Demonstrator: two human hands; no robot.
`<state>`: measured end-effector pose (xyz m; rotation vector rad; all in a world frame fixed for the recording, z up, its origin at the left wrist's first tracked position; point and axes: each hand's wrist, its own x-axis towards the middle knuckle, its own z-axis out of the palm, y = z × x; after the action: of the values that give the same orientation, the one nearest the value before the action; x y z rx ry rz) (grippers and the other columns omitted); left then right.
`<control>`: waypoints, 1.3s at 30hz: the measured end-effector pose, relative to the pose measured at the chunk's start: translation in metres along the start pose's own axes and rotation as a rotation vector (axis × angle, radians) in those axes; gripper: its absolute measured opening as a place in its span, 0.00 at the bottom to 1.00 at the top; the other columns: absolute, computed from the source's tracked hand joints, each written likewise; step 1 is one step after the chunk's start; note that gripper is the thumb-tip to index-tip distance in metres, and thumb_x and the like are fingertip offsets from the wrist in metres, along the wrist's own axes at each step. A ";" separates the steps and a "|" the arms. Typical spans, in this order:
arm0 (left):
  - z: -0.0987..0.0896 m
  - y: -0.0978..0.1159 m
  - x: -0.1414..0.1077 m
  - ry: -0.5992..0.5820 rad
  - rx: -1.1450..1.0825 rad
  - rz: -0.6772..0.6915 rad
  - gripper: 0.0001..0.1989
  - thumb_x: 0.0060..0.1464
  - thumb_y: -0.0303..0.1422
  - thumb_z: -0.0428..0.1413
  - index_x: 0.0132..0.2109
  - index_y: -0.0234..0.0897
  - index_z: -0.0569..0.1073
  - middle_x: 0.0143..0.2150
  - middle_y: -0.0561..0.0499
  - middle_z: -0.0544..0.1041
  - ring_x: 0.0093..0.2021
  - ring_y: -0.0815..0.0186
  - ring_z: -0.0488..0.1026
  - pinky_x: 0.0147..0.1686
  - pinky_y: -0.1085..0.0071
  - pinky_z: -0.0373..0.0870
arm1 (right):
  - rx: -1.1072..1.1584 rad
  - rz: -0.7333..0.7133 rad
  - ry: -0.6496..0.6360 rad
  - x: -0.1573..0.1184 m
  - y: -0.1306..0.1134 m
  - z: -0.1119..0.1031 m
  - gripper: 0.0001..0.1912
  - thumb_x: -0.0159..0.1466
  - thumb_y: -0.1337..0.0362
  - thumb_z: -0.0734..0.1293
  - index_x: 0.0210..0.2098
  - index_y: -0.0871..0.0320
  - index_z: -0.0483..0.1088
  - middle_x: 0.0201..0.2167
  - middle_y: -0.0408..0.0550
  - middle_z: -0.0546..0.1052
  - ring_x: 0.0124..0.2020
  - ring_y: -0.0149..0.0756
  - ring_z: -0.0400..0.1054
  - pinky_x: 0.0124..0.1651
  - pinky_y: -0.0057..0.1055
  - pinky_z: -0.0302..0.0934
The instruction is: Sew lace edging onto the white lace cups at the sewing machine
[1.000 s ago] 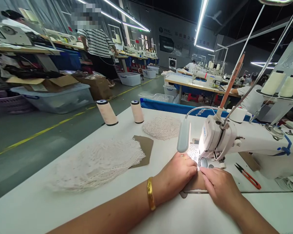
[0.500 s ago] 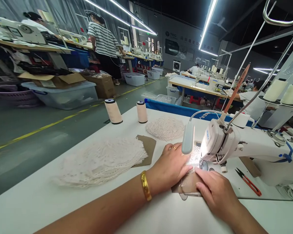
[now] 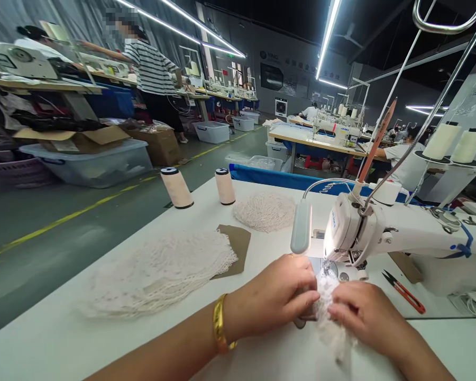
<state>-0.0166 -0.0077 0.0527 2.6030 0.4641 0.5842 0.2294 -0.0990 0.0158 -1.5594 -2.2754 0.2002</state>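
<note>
A piece of white lace (image 3: 327, 304) lies at the needle area of the white sewing machine (image 3: 396, 225) and trails down toward me, its lower end blurred. My left hand (image 3: 275, 291), with a gold bangle on its wrist, has curled fingers, the thumb against the left edge of the lace. On the other side my right hand (image 3: 367, 315) pinches the lace between thumb and fingers. Part of a brown flat piece shows beneath my left fingers. The machine's lamp (image 3: 302, 227) lights the spot.
A large stack of lace pieces (image 3: 158, 275) rests left, partly over brown card (image 3: 238, 248). Behind are a smaller lace pile (image 3: 265, 211) and two thread cones (image 3: 176, 188). Red-handled thread snips (image 3: 404, 292) lie right. A person in a striped top (image 3: 153, 66) stands across the aisle.
Both hands have drawn back toward me from the presser foot. The lace, earlier lying flat under the needle, now hangs bunched toward me between the hands. The standing person has stretched out an arm.
</note>
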 end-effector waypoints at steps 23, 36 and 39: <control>0.050 -0.010 0.001 0.157 0.229 0.008 0.11 0.60 0.21 0.52 0.40 0.39 0.76 0.37 0.47 0.72 0.35 0.60 0.64 0.34 0.65 0.61 | 0.050 -0.212 -0.020 -0.005 -0.015 -0.004 0.08 0.74 0.67 0.62 0.44 0.51 0.73 0.38 0.45 0.77 0.42 0.42 0.69 0.50 0.41 0.62; 0.044 -0.015 0.002 0.188 0.330 0.097 0.12 0.57 0.17 0.53 0.31 0.37 0.70 0.40 0.47 0.77 0.38 0.59 0.68 0.39 0.63 0.64 | -0.092 -0.160 0.072 -0.001 -0.004 0.014 0.13 0.72 0.74 0.59 0.44 0.54 0.72 0.36 0.47 0.75 0.37 0.42 0.68 0.38 0.38 0.59; 0.044 -0.014 0.001 0.165 0.303 0.134 0.11 0.57 0.17 0.54 0.34 0.37 0.71 0.42 0.48 0.79 0.42 0.59 0.71 0.43 0.62 0.65 | -0.097 -0.168 0.092 -0.001 -0.006 0.016 0.12 0.72 0.74 0.60 0.44 0.53 0.72 0.40 0.48 0.77 0.40 0.42 0.69 0.39 0.37 0.60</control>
<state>0.0021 -0.0100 0.0101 2.9042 0.4628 0.8357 0.2189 -0.1006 0.0030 -1.3829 -2.3597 -0.0264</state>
